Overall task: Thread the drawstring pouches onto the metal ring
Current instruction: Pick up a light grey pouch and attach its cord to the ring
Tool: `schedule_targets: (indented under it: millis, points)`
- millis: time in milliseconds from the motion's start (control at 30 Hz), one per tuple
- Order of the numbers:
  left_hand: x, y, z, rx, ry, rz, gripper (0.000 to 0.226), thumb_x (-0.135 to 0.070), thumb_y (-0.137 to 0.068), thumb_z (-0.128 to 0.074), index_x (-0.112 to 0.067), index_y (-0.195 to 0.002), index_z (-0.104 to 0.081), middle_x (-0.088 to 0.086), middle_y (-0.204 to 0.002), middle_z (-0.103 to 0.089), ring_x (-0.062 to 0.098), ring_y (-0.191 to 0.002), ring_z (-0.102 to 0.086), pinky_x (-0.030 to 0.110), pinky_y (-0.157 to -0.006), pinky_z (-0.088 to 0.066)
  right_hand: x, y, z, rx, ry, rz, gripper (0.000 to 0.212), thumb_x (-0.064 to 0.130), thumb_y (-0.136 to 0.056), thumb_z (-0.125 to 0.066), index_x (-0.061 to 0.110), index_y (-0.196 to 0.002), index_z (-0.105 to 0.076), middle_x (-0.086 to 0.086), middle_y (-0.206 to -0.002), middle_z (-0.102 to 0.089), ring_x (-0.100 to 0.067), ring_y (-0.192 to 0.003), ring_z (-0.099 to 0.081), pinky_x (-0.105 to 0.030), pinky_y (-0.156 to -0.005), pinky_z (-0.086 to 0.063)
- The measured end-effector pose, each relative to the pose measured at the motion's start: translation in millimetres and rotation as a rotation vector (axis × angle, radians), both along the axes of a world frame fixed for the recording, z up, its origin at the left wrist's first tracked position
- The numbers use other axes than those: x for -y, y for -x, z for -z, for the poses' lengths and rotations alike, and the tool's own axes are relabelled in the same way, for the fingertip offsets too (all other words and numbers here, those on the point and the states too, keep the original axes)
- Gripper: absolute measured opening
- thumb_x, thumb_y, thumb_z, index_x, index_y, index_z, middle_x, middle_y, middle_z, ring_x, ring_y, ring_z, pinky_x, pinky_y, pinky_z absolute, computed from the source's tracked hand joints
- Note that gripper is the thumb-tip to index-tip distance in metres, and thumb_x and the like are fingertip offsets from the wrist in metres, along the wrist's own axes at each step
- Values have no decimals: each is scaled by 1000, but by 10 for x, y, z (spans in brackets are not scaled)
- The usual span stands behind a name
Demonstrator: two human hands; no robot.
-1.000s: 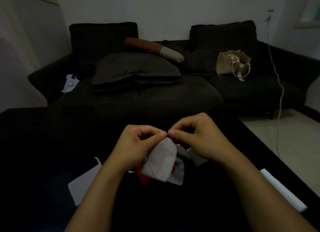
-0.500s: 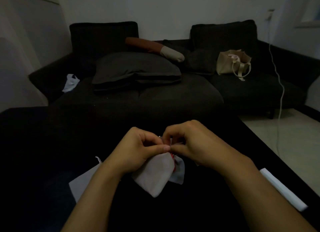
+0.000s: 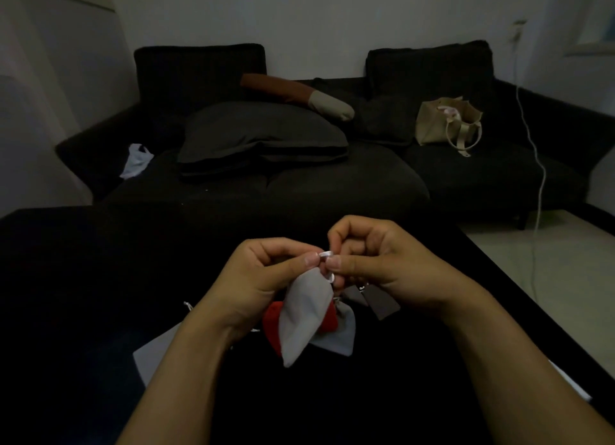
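Head view is showing the left hand (image 3: 263,275) and right hand (image 3: 376,265) meeting thumb to thumb above the black table (image 3: 83,278), both pinching the white drawstring (image 3: 326,255) of a grey pouch (image 3: 304,315) hanging beneath them.

Grey pouch (image 3: 304,315): matt woven cloth. Red pouch (image 3: 271,325): matt cloth, softer look. Drawstring (image 3: 325,254): white, slightly glossy cord. Surface (image 3: 83,278): black, matt.

Dim room: a dark sofa (image 3: 299,185) against the pale wall (image 3: 316,18), a black table (image 3: 83,278) before it, light floor (image 3: 549,271) at right
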State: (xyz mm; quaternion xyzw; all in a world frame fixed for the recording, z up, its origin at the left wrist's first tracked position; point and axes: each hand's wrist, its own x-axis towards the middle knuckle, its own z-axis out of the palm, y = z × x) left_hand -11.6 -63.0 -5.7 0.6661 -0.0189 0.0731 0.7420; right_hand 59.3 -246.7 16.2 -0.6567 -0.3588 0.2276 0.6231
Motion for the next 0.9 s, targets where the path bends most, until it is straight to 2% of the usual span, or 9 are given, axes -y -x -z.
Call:
schedule_targets:
  millis: [133,233,333,400,500,600,700,833,900]
  points:
    - [-10,-48,38,4,59,-153,19,-12,-62,-73,-18,-79,-80,10,-81,-77,16,-79,-74,18,-66,-55,85,-77,-54,210,239,121,27,0,-84,-70,5,-111,-67,-12,-81,-76,-15,-78,-73,-21,-73,-57]
    - [-29,-62,50,28,6,-157,36,-9,-65,-74,-17,-101,-74,10,-76,-76,14,-78,-73,17,-70,-54,132,-99,-105,495,447,208,10,12,-84,-74,18,-91,-77,1,-77,-76,-5,-76,-72,-31,-80,-59]
    - [-5,-73,47,-7,-190,-131,37,-2,-77,-73,-16,-111,-69,8,-78,-77,16,-80,-74,22,-75,-54,90,-23,-171,583,406,180,9,16,-82,-76,23,-86,-79,7,-77,-75,1,-74,-69,-18,-73,-56]
    - [28,-71,52,-14,-279,-87,35,-1,-81,-71,-17,-112,-68,10,-82,-77,27,-86,-74,33,-80,-55,19,25,-196,667,426,140,11,18,-82,-77,25,-90,-80,8,-81,-74,2,-78,-67,-12,-72,-51]
    - [65,-57,52,13,-382,1,34,-4,-82,-71,-17,-113,-68,8,-85,-78,25,-88,-74,33,-82,-57,-67,31,-152,799,463,124,13,19,-83,-75,25,-94,-80,5,-86,-69,-5,-81,-64,-22,-75,-51]
    - [95,-40,29,49,-412,30,37,-3,-81,-73,-17,-114,-67,9,-84,-77,20,-86,-74,25,-78,-56,-39,-18,-98,714,395,197,13,18,-82,-76,24,-93,-80,7,-83,-67,-4,-79,-64,-26,-75,-53]
    - [98,-16,2,48,-364,28,41,-5,-79,-74,-17,-117,-66,9,-86,-77,20,-88,-74,28,-79,-56,22,-56,-74,488,291,223,12,15,-79,-78,22,-88,-80,8,-80,-73,-1,-79,-69,-19,-74,-52]
    - [108,1,-26,91,-285,-20,40,-12,-75,-75,-22,-114,-68,10,-87,-77,44,-90,-70,62,-84,-51,61,-56,-51,84,187,232,11,13,-75,-79,11,-86,-79,-7,-83,-76,-12,-76,-71,-22,-68,-57]
    - [135,-11,-21,124,-246,-55,38,-13,-73,-74,-17,-110,-69,9,-84,-77,37,-86,-72,49,-81,-58,50,-56,-20,-45,155,248,10,12,-74,-79,8,-83,-79,-13,-82,-75,-15,-70,-66,-22,-60,-52]
